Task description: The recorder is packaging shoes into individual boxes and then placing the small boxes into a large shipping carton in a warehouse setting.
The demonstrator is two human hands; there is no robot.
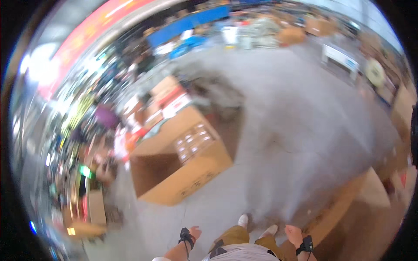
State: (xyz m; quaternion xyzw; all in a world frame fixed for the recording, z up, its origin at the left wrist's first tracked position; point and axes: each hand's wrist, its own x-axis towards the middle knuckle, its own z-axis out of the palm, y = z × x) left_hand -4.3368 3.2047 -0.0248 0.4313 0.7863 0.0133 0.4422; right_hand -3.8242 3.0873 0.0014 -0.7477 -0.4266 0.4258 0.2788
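Low in the head view, my left hand [195, 232] hangs beside my leg with its fingers loosely apart, and nothing shows in it. On the other side, my right hand [294, 234] looks curled closed, with nothing visible in it. Each wrist carries a black strapped-on device. Nearest to my left hand is a large open cardboard box [193, 182] ahead on the floor. Inside it, small boxes [193, 142] are stacked in one corner, while the rest of its inside is shadowed. Neither hand touches it.
Long brown cardboard [335, 213] lies close by my right hand. Piled cartons and bags [167, 98] stand behind the big box. A smaller open carton [96, 209] sits at the left. A white bench-like stand [340, 58] is far right. Grey floor [278, 130] stretches ahead.
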